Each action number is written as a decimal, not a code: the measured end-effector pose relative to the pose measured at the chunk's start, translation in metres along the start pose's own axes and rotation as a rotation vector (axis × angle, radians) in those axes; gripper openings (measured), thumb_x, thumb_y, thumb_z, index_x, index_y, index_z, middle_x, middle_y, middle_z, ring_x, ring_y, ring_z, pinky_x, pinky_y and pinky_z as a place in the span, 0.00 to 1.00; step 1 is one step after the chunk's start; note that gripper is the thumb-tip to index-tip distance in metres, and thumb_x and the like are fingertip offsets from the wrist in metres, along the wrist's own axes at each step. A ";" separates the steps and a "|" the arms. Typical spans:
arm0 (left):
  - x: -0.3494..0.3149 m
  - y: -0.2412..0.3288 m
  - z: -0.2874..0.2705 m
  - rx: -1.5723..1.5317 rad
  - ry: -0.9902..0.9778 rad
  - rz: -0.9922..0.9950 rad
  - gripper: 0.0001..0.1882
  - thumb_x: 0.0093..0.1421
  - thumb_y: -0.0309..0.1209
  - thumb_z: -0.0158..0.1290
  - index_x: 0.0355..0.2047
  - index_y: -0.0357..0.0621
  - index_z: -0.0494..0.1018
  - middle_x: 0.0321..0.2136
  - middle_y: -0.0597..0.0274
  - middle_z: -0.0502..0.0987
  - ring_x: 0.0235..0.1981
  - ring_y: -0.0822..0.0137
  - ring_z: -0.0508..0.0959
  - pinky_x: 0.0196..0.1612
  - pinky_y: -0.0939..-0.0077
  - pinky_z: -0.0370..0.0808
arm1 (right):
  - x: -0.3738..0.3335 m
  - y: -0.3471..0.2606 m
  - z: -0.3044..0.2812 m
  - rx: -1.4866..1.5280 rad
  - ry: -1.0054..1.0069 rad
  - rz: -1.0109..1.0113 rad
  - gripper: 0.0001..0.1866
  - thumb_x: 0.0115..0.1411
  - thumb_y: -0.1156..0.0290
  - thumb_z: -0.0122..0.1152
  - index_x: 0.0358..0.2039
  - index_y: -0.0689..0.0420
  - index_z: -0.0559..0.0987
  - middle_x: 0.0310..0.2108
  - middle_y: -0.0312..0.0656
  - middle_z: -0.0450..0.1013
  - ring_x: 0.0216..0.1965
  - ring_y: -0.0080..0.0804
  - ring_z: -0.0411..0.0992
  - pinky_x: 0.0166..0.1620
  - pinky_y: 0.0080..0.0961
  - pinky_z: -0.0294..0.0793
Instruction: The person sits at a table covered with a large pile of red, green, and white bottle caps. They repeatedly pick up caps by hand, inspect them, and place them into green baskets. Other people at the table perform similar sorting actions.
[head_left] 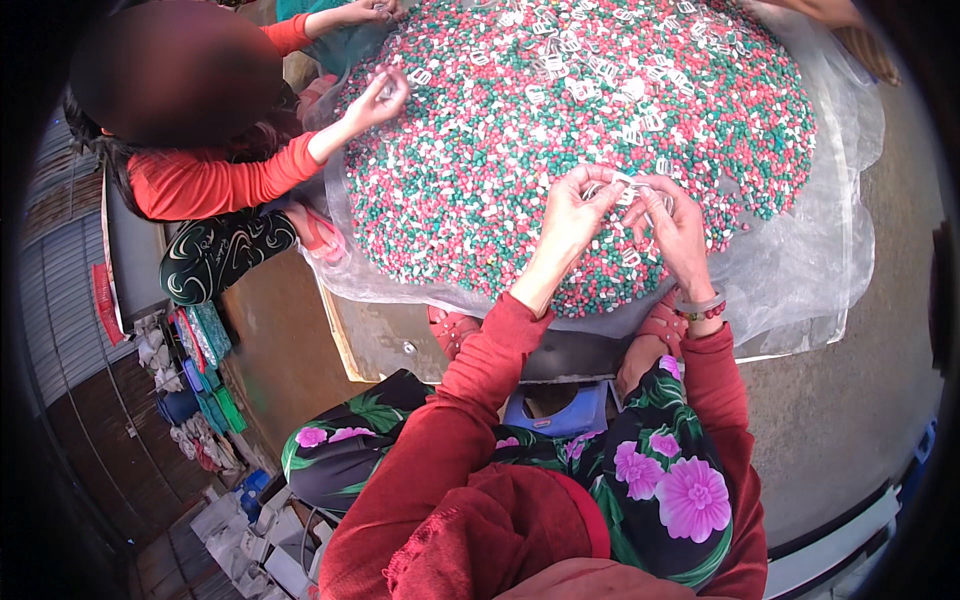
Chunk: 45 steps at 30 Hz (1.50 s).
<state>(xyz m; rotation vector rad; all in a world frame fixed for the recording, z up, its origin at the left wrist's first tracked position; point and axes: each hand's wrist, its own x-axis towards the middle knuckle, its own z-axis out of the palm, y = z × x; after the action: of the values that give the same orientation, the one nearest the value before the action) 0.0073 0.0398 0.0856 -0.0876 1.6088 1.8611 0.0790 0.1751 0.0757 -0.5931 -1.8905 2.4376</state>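
My left hand (572, 215) and my right hand (679, 230) meet over the near side of a broad heap of small red, green and white pieces (450, 190). Both sets of fingers are closed in a pinch on a small white plastic buckle (629, 190), partly covered by the fingertips. Whether more than one white piece is between them I cannot make out. Another slotted white buckle (631, 257) lies on the heap just below my hands. Many similar ones, such as a white buckle (583, 90), are scattered over the far part.
A sheer white mesh sheet (800, 270) lies under the heap. At the left a person with an orange-red sleeve (235, 178) holds a hand (380, 98) over it. Another person's arm (815, 10) shows at the far right. Beneath me is a blue stool (560, 408).
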 end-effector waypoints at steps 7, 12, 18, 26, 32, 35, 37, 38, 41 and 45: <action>0.000 0.006 0.013 -0.305 -0.126 -0.187 0.10 0.57 0.24 0.53 0.39 0.35 0.70 0.22 0.69 0.71 0.16 0.83 0.63 0.13 0.90 0.55 | -0.010 0.016 0.003 -0.528 0.296 -0.767 0.12 0.58 0.84 0.51 0.42 0.61 0.74 0.34 0.45 0.74 0.26 0.25 0.73 0.26 0.18 0.71; 0.001 -0.024 0.006 -0.693 -0.079 -0.321 0.10 0.56 0.22 0.52 0.38 0.35 0.69 0.26 0.62 0.73 0.18 0.77 0.68 0.13 0.87 0.59 | -0.023 0.006 0.005 -0.638 0.219 -0.901 0.20 0.44 0.92 0.53 0.38 0.60 0.78 0.35 0.43 0.71 0.38 0.33 0.71 0.37 0.25 0.73; 0.003 -0.025 0.009 -0.848 0.054 -0.332 0.07 0.55 0.31 0.49 0.32 0.40 0.69 0.26 0.56 0.73 0.26 0.64 0.75 0.16 0.76 0.72 | -0.030 0.002 0.013 0.213 -0.101 -0.277 0.07 0.57 0.75 0.53 0.36 0.60 0.75 0.31 0.42 0.72 0.35 0.31 0.70 0.32 0.27 0.74; 0.009 -0.008 -0.012 -0.329 -0.370 -0.230 0.15 0.57 0.38 0.45 0.31 0.37 0.71 0.32 0.52 0.74 0.26 0.66 0.76 0.15 0.84 0.74 | -0.025 -0.021 -0.066 0.640 0.058 -0.021 0.11 0.64 0.64 0.47 0.29 0.58 0.68 0.24 0.39 0.65 0.25 0.28 0.68 0.20 0.19 0.71; -0.008 -0.075 0.000 1.318 -0.348 0.385 0.14 0.58 0.42 0.52 0.33 0.44 0.72 0.24 0.52 0.72 0.27 0.53 0.76 0.30 0.55 0.73 | 0.051 0.020 -0.078 -0.727 0.097 0.009 0.10 0.63 0.63 0.47 0.34 0.56 0.69 0.18 0.41 0.70 0.19 0.33 0.71 0.19 0.28 0.66; -0.008 -0.099 0.008 1.664 -0.445 0.431 0.15 0.54 0.34 0.53 0.38 0.39 0.67 0.31 0.47 0.71 0.36 0.52 0.75 0.30 0.61 0.76 | 0.074 0.063 -0.078 -1.454 0.028 -0.089 0.13 0.60 0.70 0.44 0.46 0.56 0.64 0.25 0.53 0.74 0.31 0.52 0.75 0.30 0.47 0.73; -0.005 -0.109 0.000 1.662 -0.490 0.485 0.13 0.51 0.29 0.52 0.36 0.36 0.67 0.31 0.47 0.71 0.35 0.52 0.75 0.32 0.63 0.77 | 0.079 0.067 -0.070 -1.556 0.066 -0.104 0.14 0.60 0.69 0.46 0.47 0.54 0.64 0.27 0.51 0.74 0.30 0.52 0.75 0.31 0.45 0.73; -0.003 -0.110 -0.002 1.662 -0.531 0.481 0.13 0.51 0.28 0.51 0.36 0.36 0.67 0.31 0.47 0.71 0.36 0.52 0.76 0.32 0.63 0.77 | 0.081 0.075 -0.073 -1.555 0.086 -0.129 0.14 0.60 0.69 0.46 0.46 0.54 0.64 0.28 0.51 0.74 0.30 0.52 0.74 0.31 0.45 0.73; 0.002 -0.101 -0.009 1.445 -0.507 0.374 0.09 0.56 0.31 0.49 0.35 0.39 0.68 0.27 0.50 0.72 0.34 0.55 0.76 0.32 0.64 0.75 | 0.084 0.091 -0.082 -1.161 0.168 -0.216 0.07 0.62 0.69 0.44 0.41 0.53 0.64 0.22 0.44 0.71 0.22 0.40 0.73 0.23 0.33 0.71; 0.022 -0.048 -0.023 0.197 -0.456 -0.283 0.10 0.61 0.37 0.45 0.34 0.44 0.70 0.23 0.58 0.72 0.24 0.69 0.73 0.16 0.75 0.67 | 0.049 0.033 -0.084 0.273 -0.023 0.142 0.09 0.66 0.60 0.42 0.37 0.50 0.66 0.22 0.41 0.69 0.17 0.26 0.66 0.12 0.15 0.57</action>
<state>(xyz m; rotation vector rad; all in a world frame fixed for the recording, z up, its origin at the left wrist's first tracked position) 0.0063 0.0295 0.0291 0.1757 1.3682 1.3782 0.0652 0.2557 0.0133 -0.7083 -1.5296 2.7358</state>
